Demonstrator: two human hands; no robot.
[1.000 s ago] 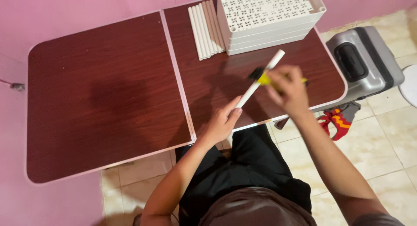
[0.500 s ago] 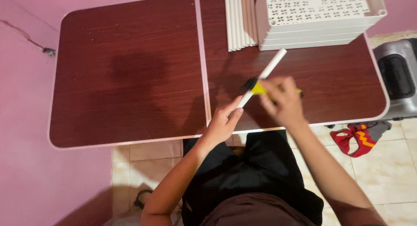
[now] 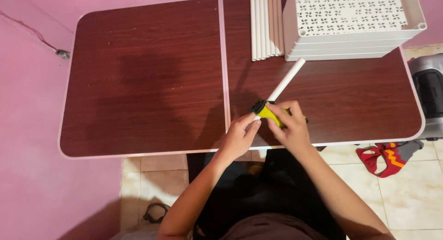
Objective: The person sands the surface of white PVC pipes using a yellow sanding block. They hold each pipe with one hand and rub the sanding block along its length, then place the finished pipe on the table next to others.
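Lying bare on the left: the dark wood table [image 3: 138,83]. Gripping the near end of a white tube [image 3: 285,81] at the front edge: the left hand [image 3: 238,137], fingers closed. Pressing a yellow-and-black tool [image 3: 266,111] against that tube, just beside: the right hand [image 3: 290,127], clamped. Resting behind: white tubes [image 3: 266,25], stacked white trays [image 3: 350,25].

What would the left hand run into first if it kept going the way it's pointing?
The left hand points up and to the right along the white tube it holds. Straight on, it would first meet the yellow and black tool by the right hand, probably; depth is hard to judge from above.
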